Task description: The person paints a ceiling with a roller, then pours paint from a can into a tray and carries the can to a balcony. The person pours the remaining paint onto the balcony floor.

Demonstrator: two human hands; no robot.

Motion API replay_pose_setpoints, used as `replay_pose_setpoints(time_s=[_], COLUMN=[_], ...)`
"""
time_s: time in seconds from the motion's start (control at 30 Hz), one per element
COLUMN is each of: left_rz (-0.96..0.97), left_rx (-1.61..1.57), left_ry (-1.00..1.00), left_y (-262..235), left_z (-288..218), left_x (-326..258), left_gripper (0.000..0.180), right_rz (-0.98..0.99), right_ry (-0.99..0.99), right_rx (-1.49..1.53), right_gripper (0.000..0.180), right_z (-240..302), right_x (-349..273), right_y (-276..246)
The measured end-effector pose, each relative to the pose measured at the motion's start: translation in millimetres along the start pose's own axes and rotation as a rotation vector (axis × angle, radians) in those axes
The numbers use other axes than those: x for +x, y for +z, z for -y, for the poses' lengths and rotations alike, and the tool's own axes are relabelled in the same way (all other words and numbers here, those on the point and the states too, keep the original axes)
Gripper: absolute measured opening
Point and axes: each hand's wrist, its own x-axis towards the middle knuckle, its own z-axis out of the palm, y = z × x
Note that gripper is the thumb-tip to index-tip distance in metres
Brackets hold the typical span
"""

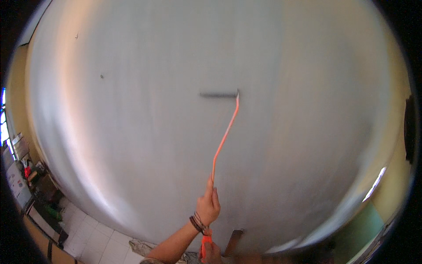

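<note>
A paint roller with a long orange rod (225,133) reaches up in front of a grey-painted wall (154,132). Its dark roller head (218,95) lies level against the wall, slightly blurred. My left hand (208,207), with dark bracelets at the wrist, is closed round the lower rod, one finger stretched along it. Below it, at the bottom edge, my right hand (212,254) grips the bright orange handle (205,244). Part of this hand is cut off by the frame.
Two small marks (102,76) show on the upper left wall. White floor tiles (94,237), a crumpled cloth (140,247) and cluttered furniture (46,189) lie lower left. A brown board (234,242) stands near my right hand. A dark object (409,130) hangs far right.
</note>
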Motion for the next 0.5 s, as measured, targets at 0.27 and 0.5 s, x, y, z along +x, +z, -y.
replay_pose_setpoints(time_s=[0.27, 0.5], left_rz=[-0.100, -0.025], left_rx=[0.046, -0.058], left_ry=[0.165, 0.141], left_y=[-56, -49], left_z=[-75, -27], left_x=[258, 170], left_gripper=[0.055, 0.054], right_rz=[0.170, 0.052], right_ry=[-0.168, -0.140], right_rx=[-0.056, -0.067], right_gripper=[0.045, 0.047], right_z=[201, 106], right_x=[140, 103], right_y=[95, 96])
